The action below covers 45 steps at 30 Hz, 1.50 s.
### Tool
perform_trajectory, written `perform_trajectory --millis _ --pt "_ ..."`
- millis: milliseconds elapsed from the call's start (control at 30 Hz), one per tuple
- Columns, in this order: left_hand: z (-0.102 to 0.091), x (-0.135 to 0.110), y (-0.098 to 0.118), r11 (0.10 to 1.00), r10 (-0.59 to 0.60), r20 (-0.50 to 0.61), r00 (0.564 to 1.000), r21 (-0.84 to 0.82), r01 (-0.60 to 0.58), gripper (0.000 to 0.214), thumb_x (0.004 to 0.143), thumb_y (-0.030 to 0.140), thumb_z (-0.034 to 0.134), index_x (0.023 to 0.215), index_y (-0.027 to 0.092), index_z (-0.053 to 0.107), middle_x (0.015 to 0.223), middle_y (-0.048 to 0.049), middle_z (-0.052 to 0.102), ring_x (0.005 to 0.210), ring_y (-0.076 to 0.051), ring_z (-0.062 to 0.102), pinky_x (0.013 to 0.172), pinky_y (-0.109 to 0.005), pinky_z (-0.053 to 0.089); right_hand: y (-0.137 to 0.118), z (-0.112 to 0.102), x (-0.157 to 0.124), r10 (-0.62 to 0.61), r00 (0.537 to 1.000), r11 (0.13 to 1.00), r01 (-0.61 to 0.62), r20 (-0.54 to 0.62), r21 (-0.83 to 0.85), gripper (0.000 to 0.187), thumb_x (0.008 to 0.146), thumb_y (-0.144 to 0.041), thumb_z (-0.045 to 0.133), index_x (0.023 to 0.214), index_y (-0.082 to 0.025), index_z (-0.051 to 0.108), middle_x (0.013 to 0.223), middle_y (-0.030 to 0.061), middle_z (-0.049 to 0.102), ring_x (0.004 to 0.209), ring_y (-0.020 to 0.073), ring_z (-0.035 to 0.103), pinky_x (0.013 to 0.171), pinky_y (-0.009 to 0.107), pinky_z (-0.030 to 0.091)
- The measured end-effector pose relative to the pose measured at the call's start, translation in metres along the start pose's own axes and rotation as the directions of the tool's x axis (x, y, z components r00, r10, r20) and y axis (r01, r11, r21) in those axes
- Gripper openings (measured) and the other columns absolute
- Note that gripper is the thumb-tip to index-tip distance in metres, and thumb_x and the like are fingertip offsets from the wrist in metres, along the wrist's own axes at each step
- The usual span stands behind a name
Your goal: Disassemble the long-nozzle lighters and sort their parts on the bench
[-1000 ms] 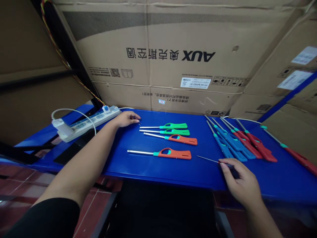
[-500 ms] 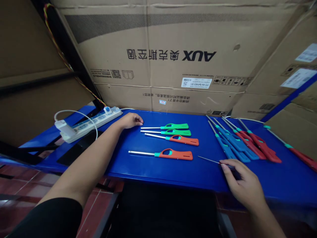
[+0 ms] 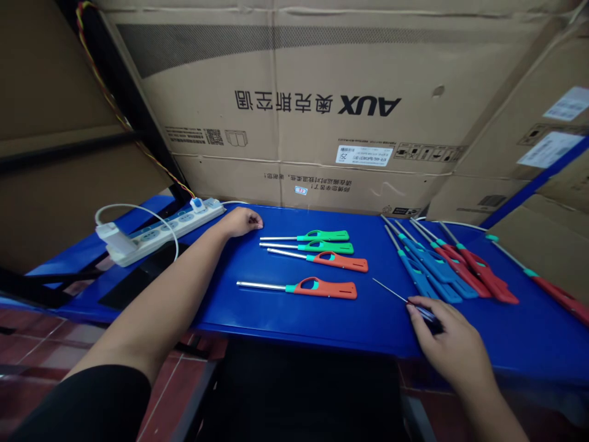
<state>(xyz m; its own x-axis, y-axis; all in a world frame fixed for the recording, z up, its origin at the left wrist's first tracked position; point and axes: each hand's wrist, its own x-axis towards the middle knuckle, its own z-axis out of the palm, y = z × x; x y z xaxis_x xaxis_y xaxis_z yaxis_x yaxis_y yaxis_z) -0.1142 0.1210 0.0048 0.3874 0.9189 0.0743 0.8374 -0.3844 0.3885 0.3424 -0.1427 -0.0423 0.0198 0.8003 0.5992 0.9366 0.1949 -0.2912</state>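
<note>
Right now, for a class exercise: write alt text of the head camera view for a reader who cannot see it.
The right hand pinches a thin metal rod at a blue table, near blue and red utility lighters. The left hand rests by green and orange lighters.

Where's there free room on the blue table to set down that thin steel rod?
Free room: the blue tabletop strip in front of the lower orange utility lighter, and between the left forearm and that lighter's steel nozzle. Crowded: the fanned blue and red utility lighters just past the thin steel rod in the right hand.
</note>
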Motion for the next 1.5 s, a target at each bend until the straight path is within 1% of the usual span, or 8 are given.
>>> perform_trajectory --millis 300,467,600,800,933,1067,1267,1500 --pt "0.001 0.001 -0.005 1.000 0.019 -0.004 1.000 0.018 -0.019 0.026 0.075 0.037 0.063 0.088 0.019 0.077 0.084 -0.0036 0.077 0.073 -0.016 0.066 0.069 -0.024 0.046 -0.020 -0.004 0.011 -0.170 0.985 0.977 0.167 -0.010 -0.131 0.023 0.092 -0.038 0.056 0.098 -0.019 0.069 0.098 0.0119 0.070 0.092 0.0296 0.062 0.084 0.048 0.050" --pt "-0.005 -0.002 0.005 0.995 0.090 -0.042 0.995 0.055 -0.087 0.029 0.078 0.041 0.060 0.085 0.019 0.077 0.087 -0.0058 0.077 0.076 -0.018 0.066 0.072 -0.026 0.046 -0.074 0.012 0.047 -0.426 0.845 0.902 0.426 0.322 0.076 0.030 0.093 -0.033 0.058 0.119 -0.022 0.066 0.119 0.0089 0.070 0.108 0.0265 0.061 0.092 0.045 0.049" --pt "-0.013 -0.012 0.014 0.988 0.143 -0.112 0.983 0.076 -0.135 0.039 0.086 0.048 0.051 0.091 0.018 0.075 0.094 -0.0081 0.076 0.084 -0.021 0.066 0.079 -0.031 0.047 -0.089 0.028 0.067 -0.385 0.780 0.909 0.412 0.494 0.059 0.032 0.094 -0.032 0.055 0.121 -0.017 0.067 0.117 0.0117 0.071 0.106 0.0282 0.063 0.090 0.046 0.050" --pt "-0.012 -0.026 0.058 0.963 0.263 -0.241 0.934 -0.001 -0.271 0.041 0.093 0.051 0.050 0.096 0.017 0.073 0.093 -0.0077 0.074 0.084 -0.020 0.067 0.077 -0.030 0.049 -0.064 0.017 0.085 -0.315 0.747 0.919 0.395 0.585 -0.010 0.034 0.094 -0.039 0.055 0.117 -0.017 0.069 0.114 0.0129 0.070 0.104 0.0300 0.062 0.091 0.046 0.049" --pt "0.014 -0.035 0.119 0.911 0.409 -0.118 0.905 -0.013 -0.413 0.045 0.098 0.047 0.046 0.127 0.017 0.063 0.130 -0.0121 0.063 0.121 -0.024 0.058 0.105 -0.037 0.044 -0.054 0.015 0.124 -0.366 0.704 0.913 0.399 0.608 0.087 0.035 0.098 -0.040 0.047 0.116 -0.021 0.069 0.113 0.0104 0.069 0.102 0.0257 0.062 0.090 0.040 0.050" --pt "0.052 -0.037 0.165 0.930 0.337 0.155 0.929 0.101 -0.355 0.072 0.097 0.061 0.039 0.154 0.017 0.033 0.164 -0.0167 0.021 0.151 -0.037 0.018 0.120 -0.055 0.023 -0.047 0.040 0.176 -0.373 0.672 0.901 0.428 0.640 0.075 0.038 0.098 -0.031 0.042 0.123 -0.015 0.066 0.120 0.0136 0.069 0.111 0.0268 0.061 0.098 0.040 0.047" --pt "0.077 -0.048 0.175 0.937 0.284 0.207 0.936 0.148 -0.317 0.066 0.102 0.056 0.029 0.157 0.020 0.028 0.165 -0.0134 0.015 0.153 -0.034 0.011 0.122 -0.056 0.015 -0.043 0.079 0.193 -0.390 0.641 0.885 0.459 0.662 0.078 0.047 0.093 -0.026 0.046 0.136 -0.011 0.058 0.135 0.0165 0.063 0.123 0.0297 0.057 0.101 0.041 0.045" --pt "0.073 -0.075 0.187 0.920 0.324 0.255 0.911 0.139 -0.366 0.071 0.097 0.060 0.041 0.156 0.020 0.030 0.165 -0.0131 0.018 0.152 -0.035 0.016 0.121 -0.056 0.020 -0.044 0.065 0.184 -0.453 0.539 0.845 0.514 0.710 0.149 0.034 0.086 -0.028 0.055 0.113 -0.018 0.072 0.107 0.0108 0.071 0.097 0.0251 0.065 0.080 0.034 0.047"
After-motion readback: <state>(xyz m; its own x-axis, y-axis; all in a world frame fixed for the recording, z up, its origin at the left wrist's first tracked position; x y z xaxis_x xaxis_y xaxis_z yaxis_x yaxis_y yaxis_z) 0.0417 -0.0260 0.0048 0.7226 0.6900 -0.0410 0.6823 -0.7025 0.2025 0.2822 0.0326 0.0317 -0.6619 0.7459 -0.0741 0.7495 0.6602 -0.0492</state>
